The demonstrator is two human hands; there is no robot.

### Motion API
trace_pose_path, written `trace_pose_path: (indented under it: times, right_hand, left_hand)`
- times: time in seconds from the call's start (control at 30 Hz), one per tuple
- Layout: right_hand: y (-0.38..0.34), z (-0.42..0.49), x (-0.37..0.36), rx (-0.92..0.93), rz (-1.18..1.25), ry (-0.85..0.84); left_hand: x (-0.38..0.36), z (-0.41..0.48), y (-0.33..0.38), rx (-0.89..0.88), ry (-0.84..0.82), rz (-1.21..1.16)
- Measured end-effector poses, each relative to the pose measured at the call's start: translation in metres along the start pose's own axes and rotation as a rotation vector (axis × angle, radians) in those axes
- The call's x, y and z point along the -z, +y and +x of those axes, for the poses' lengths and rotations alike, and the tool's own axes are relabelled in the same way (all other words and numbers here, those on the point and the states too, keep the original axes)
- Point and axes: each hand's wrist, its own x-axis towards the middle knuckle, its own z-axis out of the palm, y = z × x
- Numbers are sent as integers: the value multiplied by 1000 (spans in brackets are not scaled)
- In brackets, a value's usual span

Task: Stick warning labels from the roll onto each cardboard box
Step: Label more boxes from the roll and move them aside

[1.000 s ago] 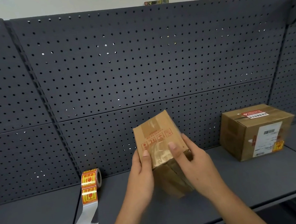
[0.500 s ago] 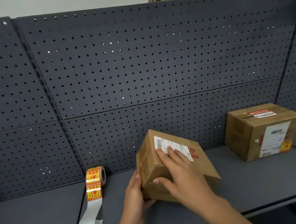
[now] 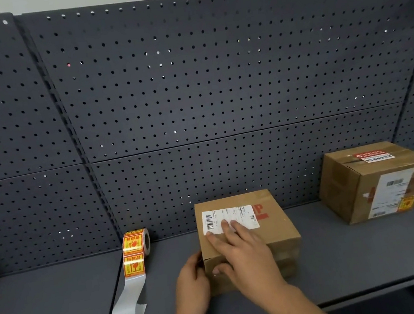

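Sitting on the shelf [image 3: 371, 253], the cardboard box [image 3: 275, 226] lay under the open right hand [image 3: 242, 252]; the left hand [image 3: 191, 282] curled its grip round the corner. The label roll [image 3: 136, 241] stood at ten o'clock, nearer the left hand.

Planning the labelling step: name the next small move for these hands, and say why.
Probably: the left hand leaves the near box and reaches for the label roll to peel one sticker. The box lies flat on the shelf under the right hand, showing a shipping label but no warning label; the far box carries a yellow warning label.
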Motion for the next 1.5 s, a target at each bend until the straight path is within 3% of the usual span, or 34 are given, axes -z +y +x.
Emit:
trace_pose_path:
  times: [0.3,0.5,0.83,0.97,1.13,1.5]
  right_hand:
    - [0,-2,-5,33,-78,74]
    - [-2,-5,7,46,14,55]
    - [-60,-5,31,260,322,190]
    - [-90,0,24,310,423,168]
    - [-115,10,7,297,493,111]
    - [-145,49,-44,177,526,56]
  left_hand:
    - [6,-2,-5,-44,-10,17]
    - [31,-13,-8,-99,-41,70]
    - [106,-25,-33,-303,426,81]
    - [128,-2,-54,-139,498,258]
    - [142,21,-76,56,389,316]
    - [154,36,-95,89,288,294]
